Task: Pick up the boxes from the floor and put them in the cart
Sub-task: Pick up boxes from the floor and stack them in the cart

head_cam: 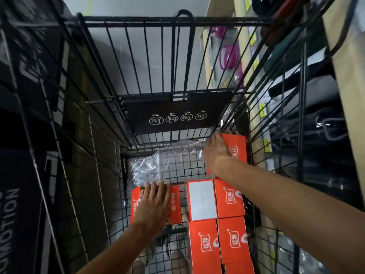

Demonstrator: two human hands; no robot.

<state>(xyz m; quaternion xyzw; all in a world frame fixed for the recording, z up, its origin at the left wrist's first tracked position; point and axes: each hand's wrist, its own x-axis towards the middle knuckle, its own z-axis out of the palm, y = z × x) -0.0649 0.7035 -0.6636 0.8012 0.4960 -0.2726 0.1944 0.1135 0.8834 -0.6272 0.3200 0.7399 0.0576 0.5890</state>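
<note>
I look down into a black wire cart (177,165). Several orange boxes with white labels lie on its floor along the right side, such as one box (230,198) and another (203,244); one shows a white face (201,200). My right hand (215,153) lies with fingers spread on an orange box (237,147) at the far right corner. My left hand (154,204) presses flat on an orange box (175,202) at the left of the cart floor.
Crumpled clear plastic film (146,169) lies on the cart floor ahead of my left hand. The folded child-seat flap (177,113) with warning icons hangs at the cart's far end. Store shelves (262,107) with goods stand to the right, dark cartons (25,175) to the left.
</note>
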